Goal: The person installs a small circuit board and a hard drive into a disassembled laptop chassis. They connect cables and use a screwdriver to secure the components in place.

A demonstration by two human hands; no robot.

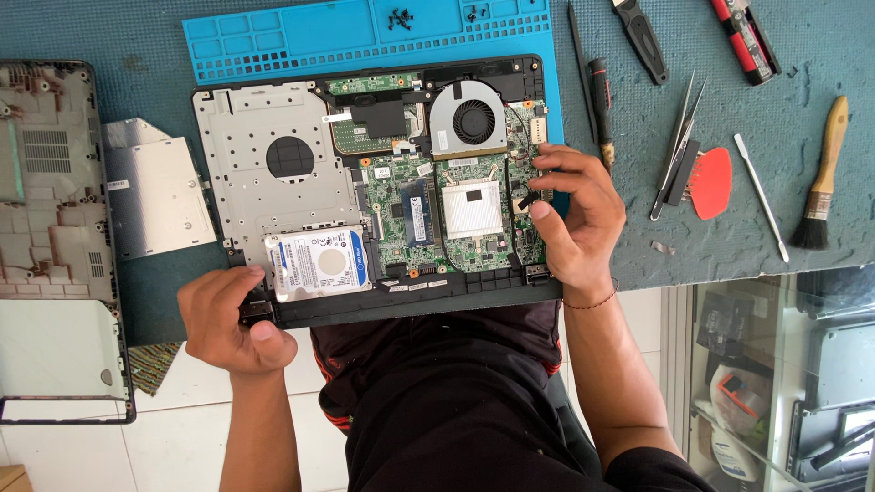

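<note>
One detached laptop bottom cover (pixel 50 182) lay at the far left, inner side up, and one silver optical drive (pixel 155 187) lay just beside it.

One opened laptop (pixel 374 182) sat at centre on the green mat (pixel 802 100), its far edge over one blue silicone work mat (pixel 301 36), which held two small heaps of screws (pixel 399 18). Inside were one hard drive (pixel 319 264), one green motherboard (pixel 428 210) and one cooling fan (pixel 468 118).

Left hand (pixel 223 319): fingers curled, clamped on the near left corner of the laptop, next to the hard drive.

Right hand (pixel 574 219): thumb and forefinger pinched on a small dark connector or cable end (pixel 527 199) at the right edge of the motherboard; its exact kind could not be told.

Risk, as judged: a pull at an angle could tear the connector or its thin wires, and a slip of the fingertips could knock small parts on the board. The laptop overhung the table's near edge, so a loosened left grip could tip it.

To the right were one black screwdriver (pixel 599 109), one black-handled tool (pixel 643 36), one red-and-black tool (pixel 747 36), one pair of tweezers (pixel 679 146), one red pick (pixel 711 182), one slim white spudger (pixel 761 196) and one wooden-handled brush (pixel 820 182).
</note>
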